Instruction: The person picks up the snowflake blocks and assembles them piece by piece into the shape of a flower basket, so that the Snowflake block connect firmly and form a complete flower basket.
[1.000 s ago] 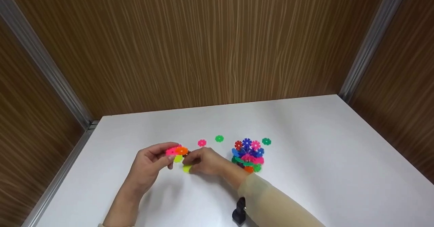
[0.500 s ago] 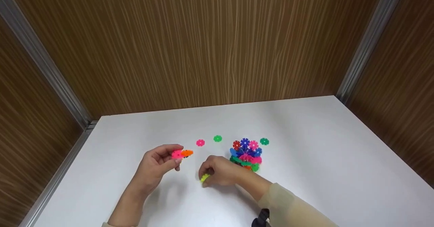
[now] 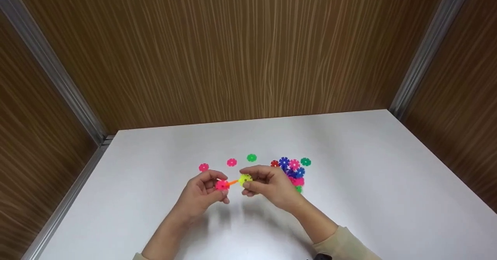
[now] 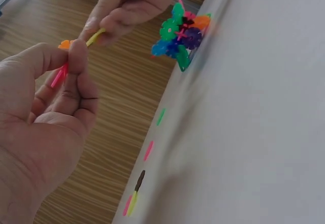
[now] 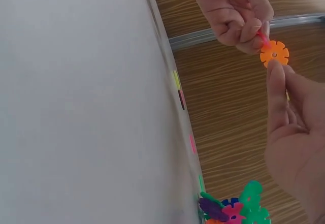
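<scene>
Above the white table, my left hand [image 3: 198,196] pinches a pink notched plastic disc [image 3: 222,185] between thumb and fingers. An orange disc [image 5: 274,54] is joined to the pink one and stands edge-on to the head camera. My right hand [image 3: 277,187] pinches a yellow disc [image 3: 245,179] against the orange disc's free side; whether their slots interlock I cannot tell. Just behind the right hand sits a cluster of joined multicoloured discs [image 4: 175,36] on the table, partly covered by that hand in the head view.
Loose discs lie on the table [image 3: 349,167]: a pink disc [image 3: 204,167], another pink one [image 3: 231,162], a green one [image 3: 251,158] and a dark green one [image 3: 306,162]. The left wrist view also has a brown disc [image 4: 140,180] and a yellow one. Wood-patterned panels [image 3: 248,58] enclose the table.
Having picked the yellow disc off the table, my right hand has lifted it to the orange disc. My left hand has shifted right with the pink and orange discs, uncovering a loose pink disc.
</scene>
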### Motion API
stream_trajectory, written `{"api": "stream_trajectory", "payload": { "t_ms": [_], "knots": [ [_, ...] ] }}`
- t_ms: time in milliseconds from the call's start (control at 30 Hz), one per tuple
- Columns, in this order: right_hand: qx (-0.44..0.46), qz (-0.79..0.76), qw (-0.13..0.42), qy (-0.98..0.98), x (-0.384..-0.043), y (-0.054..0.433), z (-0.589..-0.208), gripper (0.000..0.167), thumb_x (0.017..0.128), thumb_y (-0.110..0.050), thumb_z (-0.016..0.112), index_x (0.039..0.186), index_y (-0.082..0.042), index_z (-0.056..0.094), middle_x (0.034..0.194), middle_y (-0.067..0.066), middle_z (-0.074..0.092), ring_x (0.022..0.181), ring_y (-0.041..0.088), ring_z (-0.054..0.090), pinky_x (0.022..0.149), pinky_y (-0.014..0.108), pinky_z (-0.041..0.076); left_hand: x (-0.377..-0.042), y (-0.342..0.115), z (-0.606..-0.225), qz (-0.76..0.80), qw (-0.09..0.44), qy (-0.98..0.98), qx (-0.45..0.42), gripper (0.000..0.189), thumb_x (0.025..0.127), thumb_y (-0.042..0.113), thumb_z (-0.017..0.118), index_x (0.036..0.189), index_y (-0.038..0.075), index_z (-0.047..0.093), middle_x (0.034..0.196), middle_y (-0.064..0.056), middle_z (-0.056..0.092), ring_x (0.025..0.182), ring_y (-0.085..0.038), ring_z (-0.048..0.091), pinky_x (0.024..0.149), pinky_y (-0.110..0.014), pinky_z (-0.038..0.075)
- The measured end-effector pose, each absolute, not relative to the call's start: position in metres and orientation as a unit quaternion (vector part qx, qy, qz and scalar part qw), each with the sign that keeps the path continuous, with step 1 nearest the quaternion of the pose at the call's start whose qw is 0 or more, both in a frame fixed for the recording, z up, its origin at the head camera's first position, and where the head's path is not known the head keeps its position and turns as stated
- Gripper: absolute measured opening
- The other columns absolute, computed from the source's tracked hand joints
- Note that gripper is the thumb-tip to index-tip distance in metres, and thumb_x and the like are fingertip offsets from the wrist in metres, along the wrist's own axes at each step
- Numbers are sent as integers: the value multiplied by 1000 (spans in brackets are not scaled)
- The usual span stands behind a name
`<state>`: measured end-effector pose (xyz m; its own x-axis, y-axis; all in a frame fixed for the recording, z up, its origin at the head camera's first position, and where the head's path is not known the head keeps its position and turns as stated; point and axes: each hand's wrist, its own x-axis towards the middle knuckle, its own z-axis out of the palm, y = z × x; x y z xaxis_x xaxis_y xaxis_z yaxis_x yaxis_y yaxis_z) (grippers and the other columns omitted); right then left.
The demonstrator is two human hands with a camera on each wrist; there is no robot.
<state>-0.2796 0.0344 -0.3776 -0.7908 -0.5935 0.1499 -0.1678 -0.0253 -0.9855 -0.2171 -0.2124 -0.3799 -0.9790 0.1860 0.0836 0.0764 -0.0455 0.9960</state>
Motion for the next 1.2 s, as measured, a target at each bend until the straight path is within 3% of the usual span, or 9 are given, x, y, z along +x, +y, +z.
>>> {"api": "stream_trajectory", "payload": {
  "t_ms": [100, 333, 633, 800, 933, 1200],
  "knots": [
    [-290, -664, 171, 667, -278, 33, -376, 35, 98, 0, 73, 134, 0, 71, 109, 19, 73, 95, 25, 78, 88, 38, 63, -217, -211, -381, 706, 32, 700, 102, 29, 97, 3, 75, 123, -3, 64, 99, -16, 64, 77, -25, 71, 85, -33, 63],
    [-290, -667, 158, 667, -278, 34, -377, 37, 98, 0, 74, 134, 1, 71, 107, 18, 73, 96, 27, 79, 88, 37, 62, -217, -211, -381, 694, 33, 709, 121, 23, 98, 6, 75, 117, -6, 70, 94, -13, 66, 70, -21, 69, 79, -31, 63],
    [-308, -618, 144, 709, -279, 36, -377, 35, 98, -7, 77, 132, -5, 74, 101, 18, 76, 78, 19, 73, 79, 31, 63, -217, -213, -383, 664, 33, 733, 146, 17, 99, 7, 74, 113, -2, 77, 85, -9, 69, 68, -18, 70, 73, -28, 57],
    [-318, -600, 165, 716, -280, 37, -377, 34, 97, -7, 77, 131, -7, 75, 106, 19, 77, 77, 19, 72, 78, 30, 63, -217, -215, -383, 649, 38, 744, 156, 16, 100, 10, 73, 114, 4, 80, 83, -8, 69, 70, -19, 71, 75, -29, 57],
    [-323, -591, 172, 719, -279, 37, -376, 32, 97, -7, 78, 129, -7, 77, 100, 15, 78, 77, 19, 72, 77, 30, 63, -216, -215, -381, 638, 44, 751, 164, 16, 101, 14, 74, 114, 8, 81, 83, -10, 71, 72, -21, 73, 77, -28, 57],
    [-327, -594, 180, 713, -278, 35, -378, 34, 95, -6, 79, 129, -6, 76, 96, 11, 77, 75, 18, 71, 76, 30, 63, -216, -216, -381, 644, 51, 743, 177, 15, 100, 7, 73, 113, 1, 78, 85, -13, 70, 69, -18, 69, 69, -23, 55]
  ]
}}
